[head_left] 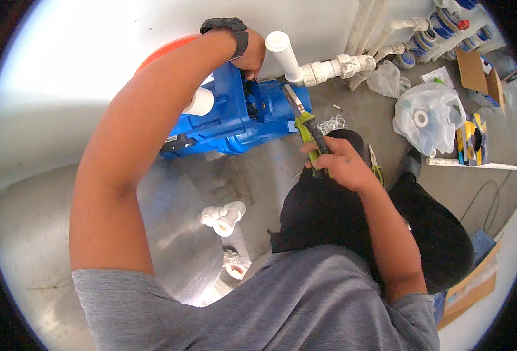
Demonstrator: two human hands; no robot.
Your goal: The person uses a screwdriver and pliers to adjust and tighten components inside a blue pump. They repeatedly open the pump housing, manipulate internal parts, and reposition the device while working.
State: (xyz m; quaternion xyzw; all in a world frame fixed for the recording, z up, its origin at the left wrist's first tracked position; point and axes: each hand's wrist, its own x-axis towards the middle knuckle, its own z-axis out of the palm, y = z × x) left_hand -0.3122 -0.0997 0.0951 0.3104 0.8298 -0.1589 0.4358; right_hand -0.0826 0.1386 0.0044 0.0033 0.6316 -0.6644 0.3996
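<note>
A blue pump body lies by the wall, with a dark opening in its top. My left hand, wearing a black watch, reaches to that opening with fingers curled; what they pinch, if anything, is too small to make out. My right hand grips green-and-black pliers, their metal jaws pointing up beside the pump's right part. A white capped pipe stands behind the pump, and a white fitting sits on its left, partly behind my left forearm.
A second tool lies beside my leg. White fittings are at lower left. At right are a plastic bag, an open cardboard box, a yellow package, a long pipe and valves along the wall.
</note>
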